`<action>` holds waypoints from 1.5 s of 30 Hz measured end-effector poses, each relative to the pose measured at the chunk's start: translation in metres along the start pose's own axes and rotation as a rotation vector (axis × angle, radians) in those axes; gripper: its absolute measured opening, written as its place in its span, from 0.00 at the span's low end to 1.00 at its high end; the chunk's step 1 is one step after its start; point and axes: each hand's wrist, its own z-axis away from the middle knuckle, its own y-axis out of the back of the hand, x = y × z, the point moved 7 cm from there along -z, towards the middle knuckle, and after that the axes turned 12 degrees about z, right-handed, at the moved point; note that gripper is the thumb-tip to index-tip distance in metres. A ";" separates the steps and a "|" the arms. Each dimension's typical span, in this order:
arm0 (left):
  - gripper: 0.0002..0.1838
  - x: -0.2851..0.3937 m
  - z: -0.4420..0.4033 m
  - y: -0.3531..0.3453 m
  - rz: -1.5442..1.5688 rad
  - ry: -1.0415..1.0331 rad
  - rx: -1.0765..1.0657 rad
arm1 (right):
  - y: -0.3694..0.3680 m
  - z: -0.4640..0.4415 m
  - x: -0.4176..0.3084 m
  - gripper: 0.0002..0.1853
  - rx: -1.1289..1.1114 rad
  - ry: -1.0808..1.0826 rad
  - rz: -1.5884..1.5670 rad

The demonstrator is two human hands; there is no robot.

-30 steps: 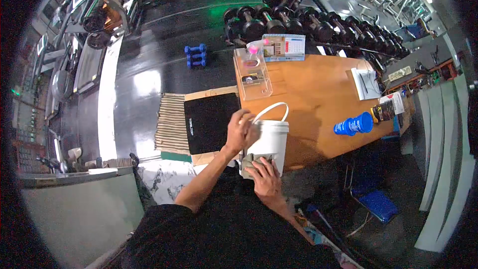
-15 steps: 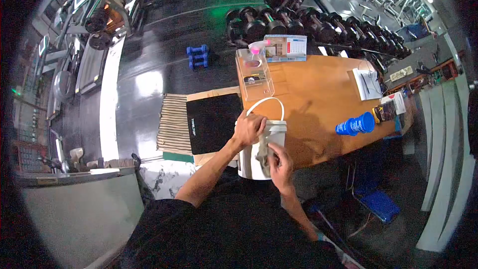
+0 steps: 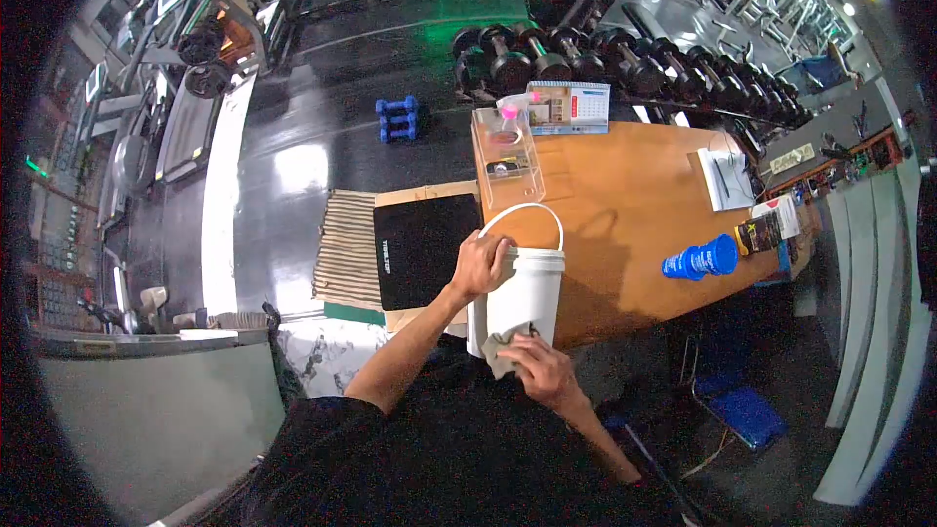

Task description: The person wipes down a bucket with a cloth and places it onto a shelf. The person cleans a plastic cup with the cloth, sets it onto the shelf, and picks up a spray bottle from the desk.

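While the left grip (image 3: 483,263) holds the bucket (image 3: 532,293) at the near left edge of the surface (image 3: 630,176), uneven pressure from the right grip (image 3: 543,371), holding a cloth (image 3: 504,357) against its side, could tip it.

White bucket (image 3: 525,298) w/ a smooth, plain side, thin white handle (image 3: 530,205) arched up past the bucket's rim. Greyish-beige rag (image 3: 500,356), pretty crumpled tbh, is bunched by the bucket's lower end, opp. the rim.
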 end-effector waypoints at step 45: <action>0.14 -0.013 0.008 -0.021 0.114 0.099 0.047 | 0.009 0.019 0.031 0.23 -0.026 -0.131 0.211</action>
